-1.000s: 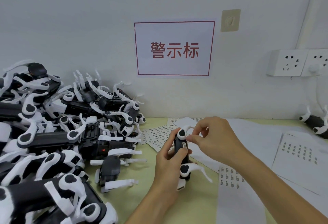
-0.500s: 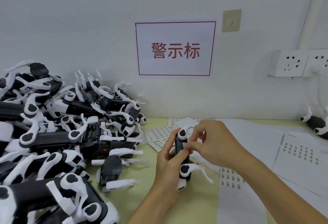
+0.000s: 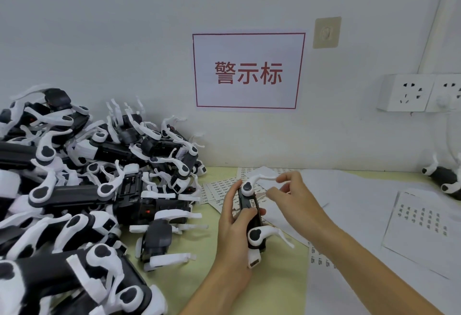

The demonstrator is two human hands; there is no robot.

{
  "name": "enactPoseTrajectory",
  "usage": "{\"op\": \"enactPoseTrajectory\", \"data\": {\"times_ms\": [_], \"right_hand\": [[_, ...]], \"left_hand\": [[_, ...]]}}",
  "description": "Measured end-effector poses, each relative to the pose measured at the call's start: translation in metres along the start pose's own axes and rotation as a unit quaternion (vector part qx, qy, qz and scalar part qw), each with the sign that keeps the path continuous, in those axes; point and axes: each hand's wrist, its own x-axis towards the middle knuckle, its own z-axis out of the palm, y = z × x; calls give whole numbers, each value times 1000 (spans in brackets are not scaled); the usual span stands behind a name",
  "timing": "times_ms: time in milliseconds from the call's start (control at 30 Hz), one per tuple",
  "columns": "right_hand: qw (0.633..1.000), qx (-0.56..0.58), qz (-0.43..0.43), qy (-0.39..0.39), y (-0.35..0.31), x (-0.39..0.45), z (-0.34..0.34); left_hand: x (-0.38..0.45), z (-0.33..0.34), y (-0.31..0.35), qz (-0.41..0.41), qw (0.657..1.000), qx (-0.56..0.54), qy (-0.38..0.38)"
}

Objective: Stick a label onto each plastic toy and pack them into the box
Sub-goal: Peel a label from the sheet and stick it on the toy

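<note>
Above table [image 3: 249,289], left hand [image 3: 233,219] gripping toy [image 3: 252,217], right hand [image 3: 294,197] fingers loosely curled, empty.

A tall heap of black-and-white toys [image 3: 82,185] fills the left of the worktop [image 3: 179,282] right up to the wall, and one stray toy [image 3: 159,239] lies just off its edge, narrowing the bare green strip that runs between the heap and the left hand [image 3: 234,224]. On the right, flat label sheets [image 3: 421,224] cover the surface and block nothing, so a hand can pass over them freely. At the far right edge another toy [image 3: 446,180] stands near the wall, below the wall sockets [image 3: 409,92].
</note>
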Motion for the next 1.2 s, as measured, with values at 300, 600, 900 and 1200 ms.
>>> {"op": "enactPoseTrajectory", "data": {"times_ms": [300,600,900,1200], "right_hand": [[979,195,-24,-54,23,-13,24],[977,198,-42,-58,31,-14,19],[973,219,-48,-50,40,-16,13],[960,272,17,-71,42,-15,15]], "left_hand": [[1,5,-4,16,999,29,9],[2,2,-4,9,999,33,11],[4,2,-5,17,999,48,1],[2,1,-4,13,999,38,-20]]}}
